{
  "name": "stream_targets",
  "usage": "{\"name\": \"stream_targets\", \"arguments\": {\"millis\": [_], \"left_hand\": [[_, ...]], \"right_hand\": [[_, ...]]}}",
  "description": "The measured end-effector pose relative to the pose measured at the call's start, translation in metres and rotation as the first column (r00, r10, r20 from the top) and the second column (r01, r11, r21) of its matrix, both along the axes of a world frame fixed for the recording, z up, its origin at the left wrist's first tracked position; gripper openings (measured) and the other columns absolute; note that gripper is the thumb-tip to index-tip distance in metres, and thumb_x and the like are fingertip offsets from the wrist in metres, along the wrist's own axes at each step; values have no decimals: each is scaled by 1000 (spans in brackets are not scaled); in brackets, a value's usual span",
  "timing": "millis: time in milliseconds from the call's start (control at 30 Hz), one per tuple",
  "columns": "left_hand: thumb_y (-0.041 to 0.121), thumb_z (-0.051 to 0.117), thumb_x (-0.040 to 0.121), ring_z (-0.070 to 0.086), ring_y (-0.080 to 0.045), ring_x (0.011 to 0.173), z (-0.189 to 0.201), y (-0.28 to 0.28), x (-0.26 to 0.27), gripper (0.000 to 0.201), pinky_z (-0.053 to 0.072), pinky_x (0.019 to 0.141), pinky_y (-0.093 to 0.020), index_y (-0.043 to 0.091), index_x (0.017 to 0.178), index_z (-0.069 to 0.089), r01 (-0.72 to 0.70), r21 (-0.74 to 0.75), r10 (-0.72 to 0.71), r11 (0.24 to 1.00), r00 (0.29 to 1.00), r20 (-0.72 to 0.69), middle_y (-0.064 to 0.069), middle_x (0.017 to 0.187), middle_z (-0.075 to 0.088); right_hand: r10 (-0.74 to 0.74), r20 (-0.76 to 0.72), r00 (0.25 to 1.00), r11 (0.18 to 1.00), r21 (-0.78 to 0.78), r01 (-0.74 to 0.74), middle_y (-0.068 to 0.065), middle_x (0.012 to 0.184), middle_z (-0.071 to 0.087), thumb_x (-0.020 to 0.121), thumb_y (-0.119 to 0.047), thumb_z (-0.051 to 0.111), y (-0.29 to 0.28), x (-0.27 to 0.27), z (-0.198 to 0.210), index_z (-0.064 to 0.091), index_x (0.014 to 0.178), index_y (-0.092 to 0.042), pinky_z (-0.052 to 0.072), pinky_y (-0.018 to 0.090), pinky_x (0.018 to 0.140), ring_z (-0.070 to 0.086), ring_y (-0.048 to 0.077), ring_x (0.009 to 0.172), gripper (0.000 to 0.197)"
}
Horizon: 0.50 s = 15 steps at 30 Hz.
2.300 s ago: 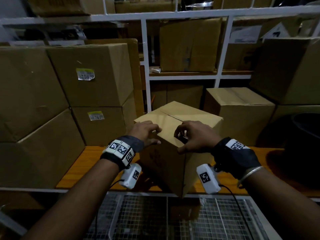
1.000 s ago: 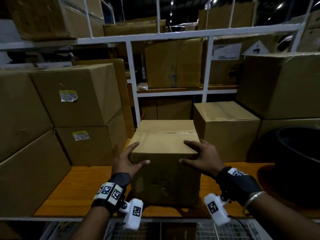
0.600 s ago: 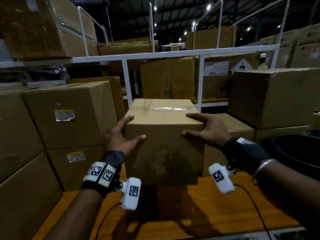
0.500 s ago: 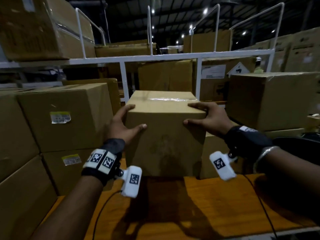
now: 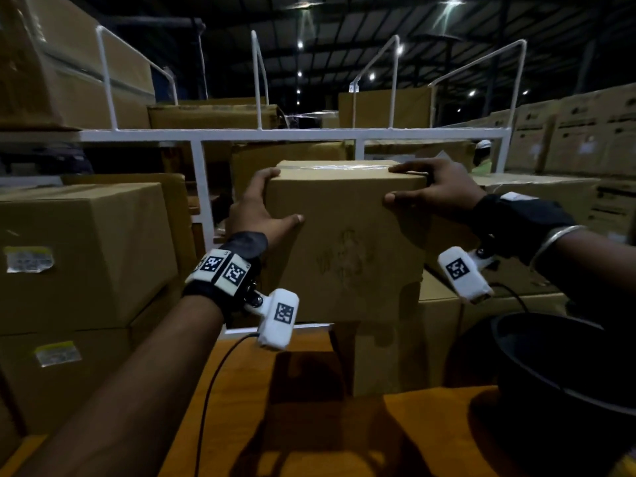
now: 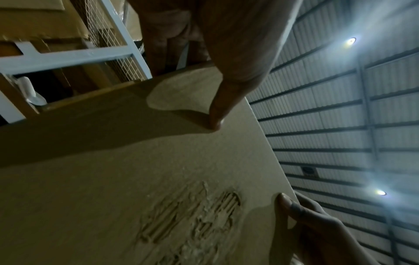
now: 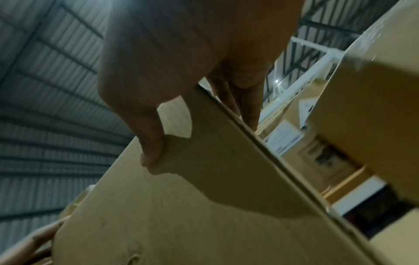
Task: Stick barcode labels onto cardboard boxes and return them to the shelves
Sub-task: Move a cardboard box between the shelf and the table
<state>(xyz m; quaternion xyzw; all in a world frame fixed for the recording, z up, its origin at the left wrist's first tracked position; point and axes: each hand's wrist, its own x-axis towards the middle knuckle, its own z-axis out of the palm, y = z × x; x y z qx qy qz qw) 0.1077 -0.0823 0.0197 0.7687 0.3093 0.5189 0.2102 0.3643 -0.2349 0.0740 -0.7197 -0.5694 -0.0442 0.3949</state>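
Head view shows our left hand [image 5: 256,210] and right hand [image 5: 438,191] holding a cardboard box [image 5: 344,242] up off the orange shelf board [image 5: 241,401], in front of the white shelf frame [image 5: 292,135]. Our left fingers [image 5: 265,179] wrap the box's left edge, thumb across its near face; our right fingers [image 5: 407,166] curl over the box's top right corner, thumb on the same face. A scuffed, torn patch [image 6: 192,215] marks that face in the left wrist view. To the left of the box stand stacked cartons, two carrying labels [image 5: 29,259]. To the right of the box, low down, sits a dark round tub [image 5: 568,359].
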Motion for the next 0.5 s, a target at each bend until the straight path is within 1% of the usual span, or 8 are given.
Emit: {"name": "stream_targets", "arguments": {"millis": [67,133,200,267,333,400,433,500], "left_hand": [[27,87,69,56,-22,114,0,-4,25,79,52,94,-40,38,135,44,-6,-1,6,1000,1000,-2,-1,131,56],[26,86,71,56,-22,114,-2,-8,48,79,51,95,-37,35,137,44,-17,0,17,1000,1000,-6,-3,131,56],[28,85,71,55,-24,116,-5,-11,70,79,51,96,-39,34,138,44,-30,1,30,1000,999,-27,-4,132,56],[31,85,71,56,-26,116,-8,-12,89,79,51,97,-41,34,138,44,-36,0,36,999,999,-34,-4,131,56],[30,85,72,55,-26,117,-12,-10,106,78,51,97,-41,34,137,43,-27,-4,27,1000,999,-36,-3,132,54],[30,85,72,53,-28,119,-16,-8,120,78,51,97,-43,34,137,43,-26,1,26,1000,999,-39,-2,133,53],[30,85,72,52,-29,120,-19,-6,126,79,50,97,-45,35,138,42,-26,3,26,1000,999,-37,-2,134,52],[28,83,74,47,-34,127,-25,-3,137,86,46,102,-51,40,144,34,-22,-4,22,1000,999,-36,-3,142,48]], "right_hand": [[-13,41,999,999,-44,15,3,144,53,78,-51,77,-3,23,2,57,138,-31,42,32,92,47,14,117,67],[-23,71,997,997,-77,28,3,144,53,79,-52,76,-5,44,3,57,139,-31,42,33,94,50,18,124,66],[-30,95,995,994,-101,40,4,145,54,81,-51,75,-7,64,4,56,140,-30,45,38,100,51,24,128,65],[-21,125,992,990,-133,38,7,144,53,83,-50,74,-8,82,5,54,142,-29,46,43,105,51,26,129,65],[-10,145,989,984,-175,35,9,143,54,84,-51,71,-7,101,4,51,144,-28,47,42,103,52,27,126,68],[-5,198,980,974,-221,49,11,138,56,85,-57,66,-4,116,1,48,147,-29,47,37,94,53,27,121,71],[-21,255,967,967,-242,85,11,136,57,83,-64,62,-3,123,0,46,147,-30,46,37,92,54,27,120,74],[-51,383,922,951,-262,162,11,136,57,77,-77,49,0,136,-5,45,147,-35,44,40,94,52,29,122,82]]}}
